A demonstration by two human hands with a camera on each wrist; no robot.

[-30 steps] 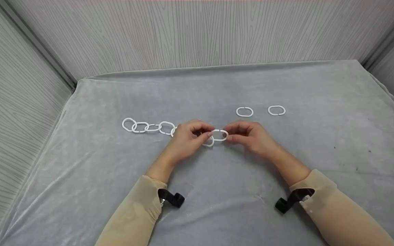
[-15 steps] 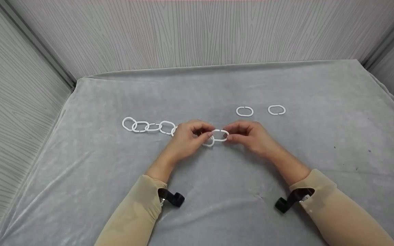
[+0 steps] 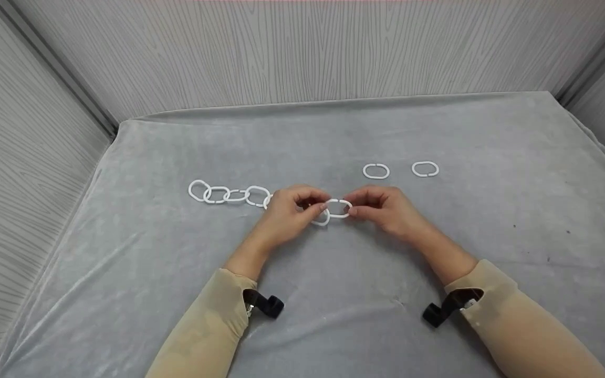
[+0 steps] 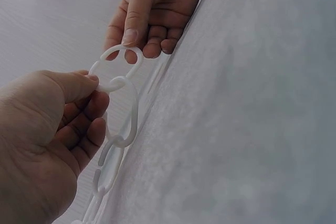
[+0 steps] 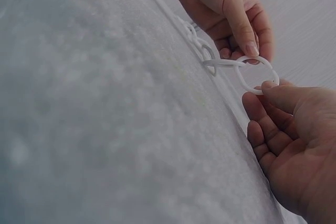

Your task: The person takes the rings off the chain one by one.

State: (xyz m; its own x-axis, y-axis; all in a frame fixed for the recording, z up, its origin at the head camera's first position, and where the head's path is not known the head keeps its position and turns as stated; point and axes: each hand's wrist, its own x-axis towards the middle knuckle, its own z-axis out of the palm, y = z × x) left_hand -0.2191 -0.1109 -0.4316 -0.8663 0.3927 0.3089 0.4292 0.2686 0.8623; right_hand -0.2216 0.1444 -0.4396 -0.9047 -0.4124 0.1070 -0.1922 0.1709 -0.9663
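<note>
A white oval plastic link is held between both hands near the middle of the table. My left hand pinches its left end between thumb and forefinger, while my right hand pinches its opposite end. The neighbouring link passes through the held one below my left fingertips, as the left wrist view shows. From there a chain of white links trails leftward over the cloth, partly hidden behind my left hand. In the right wrist view the held link spans the space between the two thumbs.
Two loose white links lie behind my right hand, one nearer and one farther right. A grey cloth covers the table. Pale wood-grain panels stand behind and at both sides.
Almost nothing differs. Both hands keep their pinch on the same link, with only a very slight shift of the chain to the right.
</note>
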